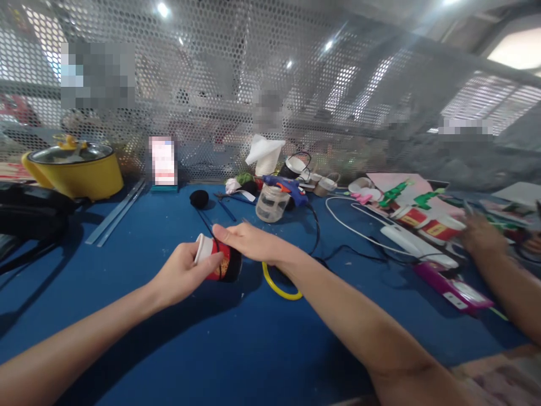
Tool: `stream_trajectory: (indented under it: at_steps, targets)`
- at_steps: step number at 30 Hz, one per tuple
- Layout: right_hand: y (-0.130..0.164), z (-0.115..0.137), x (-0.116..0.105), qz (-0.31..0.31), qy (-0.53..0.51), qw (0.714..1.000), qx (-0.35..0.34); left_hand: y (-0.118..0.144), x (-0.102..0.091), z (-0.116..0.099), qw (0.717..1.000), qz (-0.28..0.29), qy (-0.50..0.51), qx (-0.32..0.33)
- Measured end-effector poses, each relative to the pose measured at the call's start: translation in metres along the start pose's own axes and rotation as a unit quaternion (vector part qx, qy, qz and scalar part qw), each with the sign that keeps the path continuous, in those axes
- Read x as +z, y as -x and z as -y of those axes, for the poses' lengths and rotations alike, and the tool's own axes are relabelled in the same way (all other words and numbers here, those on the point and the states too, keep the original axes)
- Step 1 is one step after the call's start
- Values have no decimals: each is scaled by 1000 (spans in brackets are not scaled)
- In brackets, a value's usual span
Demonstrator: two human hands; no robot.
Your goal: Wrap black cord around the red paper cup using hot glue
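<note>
My left hand (180, 275) is wrapped around a red paper cup (210, 274) with a white rim and a gold emblem, tipped on its side. Black yarn (230, 269) covers the base end of the cup, and one strand crosses its red wall. From there the yarn runs back to a black yarn ball (199, 198) on the table. My right hand (243, 239) reaches over the cup's far side, thumb at the strand and fingers closed on the yarn; its fingertips are partly hidden behind the cup. A yellow ring (281, 293) lies beneath my right forearm.
Behind stand a yellow pot (91, 177), a phone (164, 163), a clear plastic jar (270, 206) and a blue glue gun (287, 186). To the right lie cables, a purple power strip (454, 290) and red cups (439, 226). Another person's hand (486, 237) is at far right.
</note>
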State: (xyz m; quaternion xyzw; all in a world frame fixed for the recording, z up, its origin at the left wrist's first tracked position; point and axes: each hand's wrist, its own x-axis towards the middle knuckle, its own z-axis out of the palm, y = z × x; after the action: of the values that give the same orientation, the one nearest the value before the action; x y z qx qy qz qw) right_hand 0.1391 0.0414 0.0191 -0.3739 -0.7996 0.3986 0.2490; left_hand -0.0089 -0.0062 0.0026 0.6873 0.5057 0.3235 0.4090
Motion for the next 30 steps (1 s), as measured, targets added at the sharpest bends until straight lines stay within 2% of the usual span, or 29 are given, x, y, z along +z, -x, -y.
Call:
stream_trajectory:
  at_steps: [1,2,5,8,10,13,16,23,30]
  targets:
    - [-2,-2,5,14,-41,999,-1,0,0,-1,1000,6,-8,-3]
    - [-4,-4,9,1,-68,998,3,1,1,-1,1000,11,-14,-8]
    - [-4,-7,8,-76,-136,988,9,0,0,-3,1000,8,-8,-19]
    - [1,-4,1,-97,-187,978,-7,-3,-1,-4,997,-3,54,-58]
    - [5,0,-4,-109,-201,973,-23,-6,-2,-4,986,-10,121,-110]
    - [7,4,-9,-133,-190,972,-42,-9,-3,-5,962,-23,215,-169]
    - [8,4,-13,-156,-172,971,-49,-11,-3,-4,948,-31,251,-195]
    - [8,0,-17,-182,-119,973,-83,-13,-1,-3,940,-37,270,-205]
    - [8,0,-17,-194,-49,978,-55,-7,4,-1,952,-18,239,-192]
